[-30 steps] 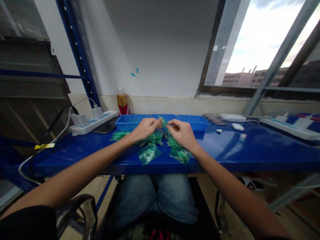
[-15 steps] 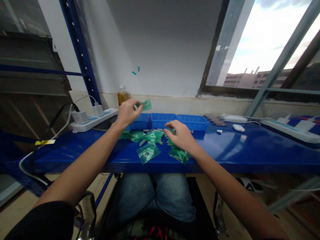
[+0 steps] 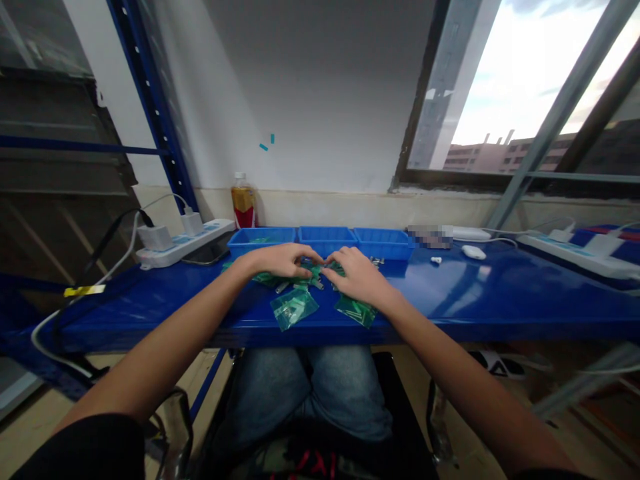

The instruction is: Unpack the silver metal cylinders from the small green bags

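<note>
My left hand reaches over a pile of small green plastic bags, thumb and fingers apart, with nothing visible between them. Facing it, my right hand hovers over the pile's right side, its fingers curved and the thumb apart from them. The fingertips of both hands nearly meet above the pile. Small metal pieces lie among the bags. Closer to me are a green bag with pieces inside and another green bag with rod-like pieces. My hands cover part of the pile.
Behind the pile stand a left blue bin with green bags inside, a middle bin and a right bin. A drink bottle stands by the wall. Power strips with cables, an earbud and its case lie on the table.
My left hand has come down and right from above the left bin to the pile; the green bag it held is out of its fingers. The right hand stays over the pile.
</note>
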`<action>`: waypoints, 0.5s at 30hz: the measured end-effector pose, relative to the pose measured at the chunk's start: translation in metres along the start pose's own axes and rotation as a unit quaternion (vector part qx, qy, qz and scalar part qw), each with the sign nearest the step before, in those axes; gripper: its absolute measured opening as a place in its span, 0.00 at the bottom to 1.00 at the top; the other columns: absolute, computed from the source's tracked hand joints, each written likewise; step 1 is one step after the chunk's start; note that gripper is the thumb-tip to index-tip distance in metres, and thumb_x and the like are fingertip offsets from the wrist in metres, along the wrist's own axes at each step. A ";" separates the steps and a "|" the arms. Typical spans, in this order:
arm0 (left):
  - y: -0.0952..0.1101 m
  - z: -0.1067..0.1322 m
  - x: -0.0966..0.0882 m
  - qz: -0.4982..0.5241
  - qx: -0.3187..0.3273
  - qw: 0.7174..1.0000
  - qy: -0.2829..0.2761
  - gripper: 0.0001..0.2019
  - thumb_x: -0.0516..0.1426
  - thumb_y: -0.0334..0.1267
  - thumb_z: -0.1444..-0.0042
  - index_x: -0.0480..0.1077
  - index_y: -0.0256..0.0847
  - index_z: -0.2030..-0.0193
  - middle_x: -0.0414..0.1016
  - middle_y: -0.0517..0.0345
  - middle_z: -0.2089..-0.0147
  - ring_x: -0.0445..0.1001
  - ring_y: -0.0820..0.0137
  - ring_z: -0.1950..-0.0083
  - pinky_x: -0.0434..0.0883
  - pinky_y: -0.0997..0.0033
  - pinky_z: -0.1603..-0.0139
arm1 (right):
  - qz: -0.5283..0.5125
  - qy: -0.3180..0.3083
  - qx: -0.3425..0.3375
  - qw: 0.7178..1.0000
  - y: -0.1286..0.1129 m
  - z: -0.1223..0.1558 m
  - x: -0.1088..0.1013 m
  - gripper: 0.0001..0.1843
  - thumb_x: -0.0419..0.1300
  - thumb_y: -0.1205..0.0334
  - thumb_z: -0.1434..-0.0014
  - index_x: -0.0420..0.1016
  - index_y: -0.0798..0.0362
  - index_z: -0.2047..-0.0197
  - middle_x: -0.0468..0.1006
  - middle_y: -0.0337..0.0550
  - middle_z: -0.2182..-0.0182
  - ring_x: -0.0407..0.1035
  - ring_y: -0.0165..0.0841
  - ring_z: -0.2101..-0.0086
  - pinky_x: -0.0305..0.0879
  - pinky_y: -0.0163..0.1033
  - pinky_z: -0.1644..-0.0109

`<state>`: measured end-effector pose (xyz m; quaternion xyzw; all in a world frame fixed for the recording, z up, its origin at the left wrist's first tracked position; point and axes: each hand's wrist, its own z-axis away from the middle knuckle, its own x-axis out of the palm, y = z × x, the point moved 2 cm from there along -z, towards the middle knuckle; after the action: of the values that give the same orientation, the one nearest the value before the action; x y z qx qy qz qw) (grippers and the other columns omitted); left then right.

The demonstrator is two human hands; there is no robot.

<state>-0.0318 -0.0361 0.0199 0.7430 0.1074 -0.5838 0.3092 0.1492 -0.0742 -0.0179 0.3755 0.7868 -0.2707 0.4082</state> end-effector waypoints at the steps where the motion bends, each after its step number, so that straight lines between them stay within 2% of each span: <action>1: -0.003 0.002 -0.001 -0.008 -0.008 1.000 0.013 0.20 0.59 0.39 0.53 0.73 0.44 0.50 0.77 0.55 0.54 0.75 0.67 0.59 0.68 0.74 0.61 | 0.003 -0.004 -0.001 1.000 0.000 0.000 0.000 0.14 0.55 0.54 0.39 0.74 0.55 0.58 0.74 0.50 0.61 0.65 0.40 0.57 0.60 0.44 0.49; 5: -0.019 0.005 -0.003 -0.030 -0.031 0.998 0.052 0.20 0.62 0.44 0.53 0.74 0.43 0.52 0.78 0.54 0.55 0.75 0.66 0.60 0.67 0.75 0.62 | 0.012 -0.016 -0.005 1.000 0.000 0.001 0.002 0.16 0.55 0.52 0.39 0.73 0.56 0.58 0.73 0.51 0.61 0.65 0.41 0.56 0.60 0.44 0.49; 9: -0.026 0.000 0.000 -0.057 -0.036 0.996 0.056 0.16 0.57 0.42 0.48 0.74 0.42 0.53 0.78 0.55 0.64 0.74 0.69 0.67 0.65 0.74 0.66 | 0.015 -0.022 -0.004 1.000 -0.001 0.001 0.001 0.17 0.54 0.52 0.38 0.73 0.56 0.57 0.73 0.51 0.60 0.64 0.41 0.56 0.61 0.44 0.49; 11: -0.026 0.000 -0.001 -0.072 -0.040 0.995 0.062 0.16 0.56 0.44 0.46 0.74 0.41 0.53 0.78 0.54 0.64 0.74 0.68 0.67 0.65 0.74 0.66 | 0.016 -0.026 -0.002 1.000 -0.002 0.001 0.000 0.16 0.54 0.52 0.38 0.73 0.56 0.56 0.72 0.51 0.60 0.64 0.40 0.56 0.60 0.44 0.49; 13: -0.025 0.002 -0.003 -0.074 -0.053 0.995 0.046 0.18 0.54 0.47 0.44 0.73 0.41 0.51 0.79 0.53 0.61 0.74 0.68 0.64 0.66 0.73 0.63 | 0.017 -0.031 -0.001 0.999 -0.003 0.002 0.000 0.16 0.54 0.52 0.38 0.73 0.56 0.56 0.72 0.50 0.60 0.64 0.40 0.55 0.60 0.44 0.48; 15: -0.024 0.005 -0.005 -0.062 -0.067 0.996 0.000 0.21 0.54 0.49 0.44 0.72 0.40 0.48 0.78 0.52 0.56 0.74 0.67 0.61 0.66 0.73 0.61 | 0.017 -0.035 -0.001 0.999 -0.003 0.002 -0.001 0.17 0.54 0.52 0.38 0.73 0.56 0.56 0.71 0.50 0.59 0.64 0.40 0.55 0.60 0.44 0.48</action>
<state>-0.0501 -0.0190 0.0155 0.7127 0.1916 -0.5933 0.3216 0.1479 -0.0777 -0.0180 0.3784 0.7658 -0.2759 0.4407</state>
